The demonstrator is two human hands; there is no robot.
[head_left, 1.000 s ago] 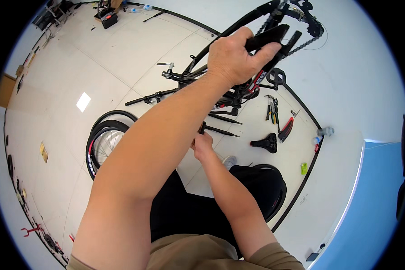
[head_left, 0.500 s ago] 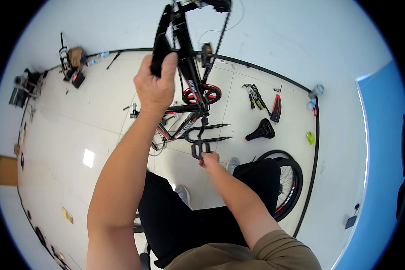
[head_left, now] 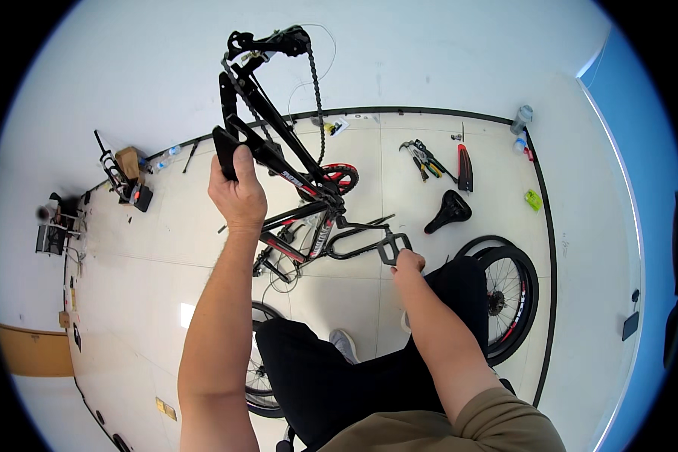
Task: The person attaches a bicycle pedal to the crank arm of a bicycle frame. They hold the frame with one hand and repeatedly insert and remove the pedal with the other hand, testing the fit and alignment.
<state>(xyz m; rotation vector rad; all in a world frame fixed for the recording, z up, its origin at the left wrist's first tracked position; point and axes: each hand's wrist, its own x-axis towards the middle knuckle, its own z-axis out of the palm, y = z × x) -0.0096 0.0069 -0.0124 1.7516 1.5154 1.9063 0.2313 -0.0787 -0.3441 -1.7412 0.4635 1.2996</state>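
A black and red bicycle frame point(head_left: 294, 177) stands raised in front of me, its rear end up, with a chain point(head_left: 316, 98) hanging from the top. My left hand point(head_left: 237, 192) grips one of the frame's upper black stays. My right hand point(head_left: 408, 262) is closed on the black pedal point(head_left: 393, 246) at the end of the crank arm, low and to the right of the frame. My legs in black trousers are below.
A bicycle wheel point(head_left: 508, 297) lies on the floor by my right leg, another wheel point(head_left: 258, 369) by my left. A black saddle point(head_left: 448, 212), pliers and hand tools point(head_left: 422, 158), a red and black tool point(head_left: 465, 167) and bottles point(head_left: 521, 117) lie near the wall.
The view has swung so the frame sits further left and more upright. My left hand stays on the stay, my right hand remains at the pedal.
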